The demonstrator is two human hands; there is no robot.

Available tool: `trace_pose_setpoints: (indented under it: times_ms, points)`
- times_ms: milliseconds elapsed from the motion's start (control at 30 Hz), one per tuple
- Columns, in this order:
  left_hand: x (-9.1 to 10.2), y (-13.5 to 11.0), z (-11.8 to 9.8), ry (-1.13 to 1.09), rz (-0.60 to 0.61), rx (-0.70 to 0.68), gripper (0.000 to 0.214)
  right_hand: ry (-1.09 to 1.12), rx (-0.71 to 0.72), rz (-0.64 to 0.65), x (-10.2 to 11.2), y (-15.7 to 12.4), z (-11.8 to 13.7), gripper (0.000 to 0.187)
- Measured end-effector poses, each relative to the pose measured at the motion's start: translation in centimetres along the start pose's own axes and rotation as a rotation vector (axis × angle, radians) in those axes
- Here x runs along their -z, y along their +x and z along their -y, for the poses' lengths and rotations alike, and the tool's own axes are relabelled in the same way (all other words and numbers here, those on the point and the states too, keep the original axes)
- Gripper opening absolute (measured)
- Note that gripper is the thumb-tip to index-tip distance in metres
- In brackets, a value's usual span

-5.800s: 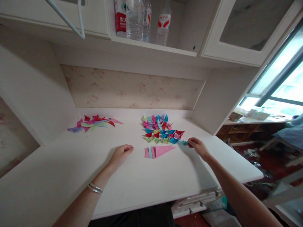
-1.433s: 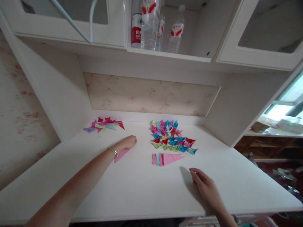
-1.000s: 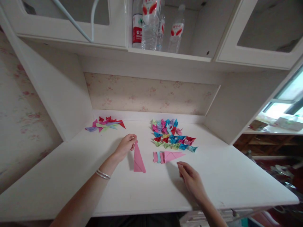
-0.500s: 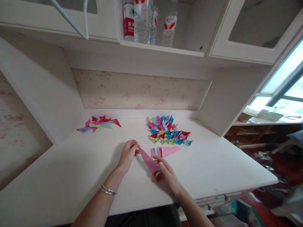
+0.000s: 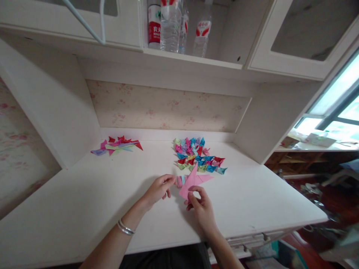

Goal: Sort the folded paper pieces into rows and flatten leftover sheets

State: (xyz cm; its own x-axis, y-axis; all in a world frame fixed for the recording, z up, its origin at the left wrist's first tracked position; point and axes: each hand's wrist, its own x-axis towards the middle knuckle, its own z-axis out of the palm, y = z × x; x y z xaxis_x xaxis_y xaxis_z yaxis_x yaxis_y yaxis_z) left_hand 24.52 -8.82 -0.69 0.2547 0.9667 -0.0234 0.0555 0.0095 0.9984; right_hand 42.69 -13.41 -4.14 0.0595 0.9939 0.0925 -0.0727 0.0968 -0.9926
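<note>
At near centre, R hand (image 5: 203, 206) pinches long pink folded-paper triangle (image 5: 191, 181) by wide near end, long axis pointing far, slightly R; L hand (image 5: 159, 189) just L of it, can't tell if gripping; farther, small multicoloured folded-paper pieces (image 5: 199, 158) in rows.

Pink paper (image 5: 204, 180) partly hidden behind held sheet (image 5: 188, 184); front bottle (image 5: 170, 30) cropped

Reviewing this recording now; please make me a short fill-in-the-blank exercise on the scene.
The folded paper gripped by the right hand is ____ in colour.
Silver bangles are worn on the ____ arm.
Clear bottles stand on a shelf ____ the desk.

Missing words: pink; left; above.
</note>
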Motion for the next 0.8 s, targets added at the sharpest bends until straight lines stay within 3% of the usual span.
trace_pose_setpoints:
  times_ms: [67,133,333,500,600,700,800]
  points:
    - [-0.5,-0.3,0.1,0.048,0.108,-0.01,0.043,-0.009,-0.003,0.014,0.0,-0.1,0.0,0.036]
    - [-0.9,-0.5,0.3,0.068,0.131,-0.016,0.046,-0.018,-0.012,0.034,-0.1,-0.1,0.0,0.04]
    - [-0.9,0.1,0.6,0.11,0.024,-0.001,0.04,-0.118,-0.026,0.11,-0.4,-0.4,0.5,0.043]
    - [-0.1,0.5,0.3,0.18,-0.061,-0.051,0.031,-0.279,0.13,0.069,-0.1,-0.3,0.4,0.035]
    - [0.2,1.3,-0.8,0.175,-0.086,-0.057,0.031,-0.317,0.138,0.073,0.0,-0.3,0.4,0.032]
    - [-0.3,2.9,-2.8,0.27,0.018,-0.076,0.03,-0.406,0.155,0.197,-0.2,-0.6,1.0,0.026]
    - [-2.2,5.0,-4.9,0.42,0.182,-0.114,0.03,-0.529,0.234,0.333,-0.5,-1.1,1.7,0.022]
